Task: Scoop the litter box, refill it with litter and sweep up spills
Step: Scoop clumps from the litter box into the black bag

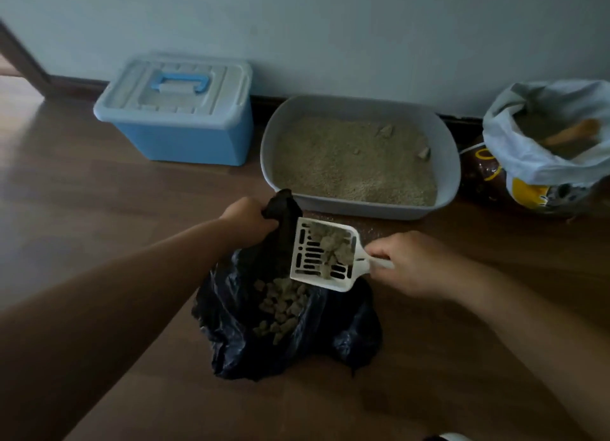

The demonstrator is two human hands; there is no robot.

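A grey litter box (449, 163) full of beige litter stands against the wall, with a few clumps near its far right corner. In front of it a black trash bag (231, 335) lies open on the floor with several clumps inside. My left hand (249, 217) grips the bag's upper edge and holds it up. My right hand (409, 264) holds the handle of a white slotted scoop (307, 259), which is tilted over the bag's mouth with clumps in it.
A blue storage bin (185, 140) with a pale lid and blue handle sits left of the litter box. An open litter sack (541, 163) with an orange scoop inside stands at the right. Scattered grains lie on the wooden floor (373, 232) by the box's front.
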